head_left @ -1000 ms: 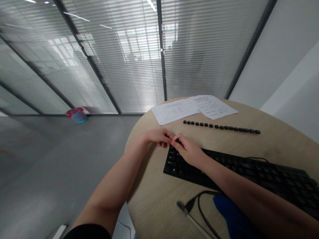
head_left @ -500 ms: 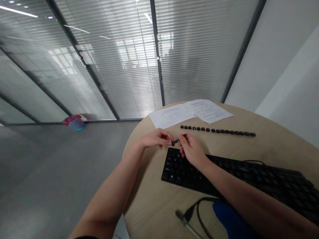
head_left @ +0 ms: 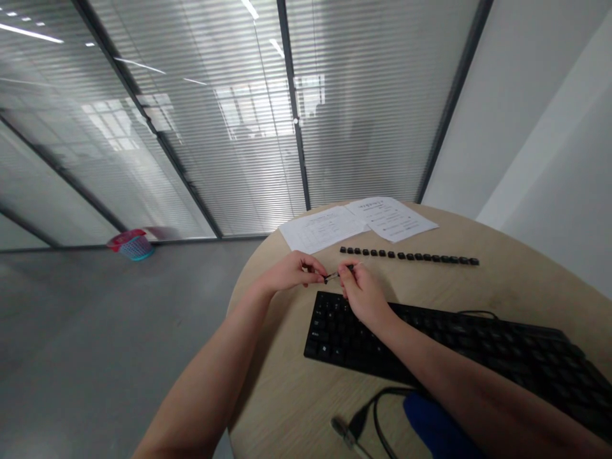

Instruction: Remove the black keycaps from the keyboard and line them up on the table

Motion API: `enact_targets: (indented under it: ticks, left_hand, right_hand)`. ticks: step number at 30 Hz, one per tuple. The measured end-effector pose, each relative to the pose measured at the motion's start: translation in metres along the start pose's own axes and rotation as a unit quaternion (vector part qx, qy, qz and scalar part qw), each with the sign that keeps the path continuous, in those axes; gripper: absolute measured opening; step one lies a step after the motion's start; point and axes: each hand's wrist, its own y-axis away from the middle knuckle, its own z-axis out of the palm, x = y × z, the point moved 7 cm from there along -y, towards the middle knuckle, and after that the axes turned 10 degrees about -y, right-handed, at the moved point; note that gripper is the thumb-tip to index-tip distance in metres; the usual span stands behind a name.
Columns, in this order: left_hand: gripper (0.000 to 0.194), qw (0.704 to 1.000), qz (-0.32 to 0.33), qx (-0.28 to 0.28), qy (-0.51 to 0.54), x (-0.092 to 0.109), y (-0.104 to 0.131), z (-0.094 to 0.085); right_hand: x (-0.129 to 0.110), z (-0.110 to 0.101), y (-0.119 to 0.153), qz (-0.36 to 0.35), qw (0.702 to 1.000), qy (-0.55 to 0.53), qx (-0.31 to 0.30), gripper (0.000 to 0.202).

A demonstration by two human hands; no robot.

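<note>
My left hand (head_left: 302,270) pinches a small black piece (head_left: 326,279), perhaps a keycap, between thumb and fingertips. A thin tool (head_left: 333,275), dark with a metallic part, reaches from that piece into my right hand (head_left: 359,287), which is closed round its other end. Both hands are just above the far left corner of the black keyboard (head_left: 344,331). Behind them a long row of black keycaps (head_left: 410,256) runs across the wooden table.
Two printed sheets (head_left: 325,228) lie at the table's far edge (head_left: 454,213). Near the front are a black cable with a plug (head_left: 358,421) and a blue object (head_left: 435,427). A red and blue basket (head_left: 134,245) stands on the floor at the left.
The view has shifted a little, so the table contents appear lower and further left. The tool between my hands lies flatter. Both hands keep their hold.
</note>
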Motion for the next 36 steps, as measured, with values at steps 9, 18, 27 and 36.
enact_targets:
  ticks: [9, 18, 27, 36]
  left_hand:
    - [0.028, 1.0, -0.01, 0.017, 0.0, -0.014, -0.003, -0.007]
    - [0.018, 0.975, -0.035, 0.156, -0.152, -0.034, -0.033, -0.031]
    - [0.02, 0.946, -0.028, 0.165, -0.279, -0.044, -0.056, -0.021]
    - [0.03, 0.932, 0.003, 0.154, -0.327, -0.055, -0.059, -0.022]
  right_hand:
    - [-0.002, -0.005, -0.001, -0.003, 0.999, 0.03, 0.031, 0.033]
    - [0.002, -0.005, -0.003, 0.0, 0.999, -0.019, 0.044, 0.049]
    - [0.002, -0.008, -0.003, 0.005, 0.999, -0.018, 0.051, 0.048]
    - [0.012, -0.006, -0.002, 0.036, 0.996, -0.054, 0.054, 0.049]
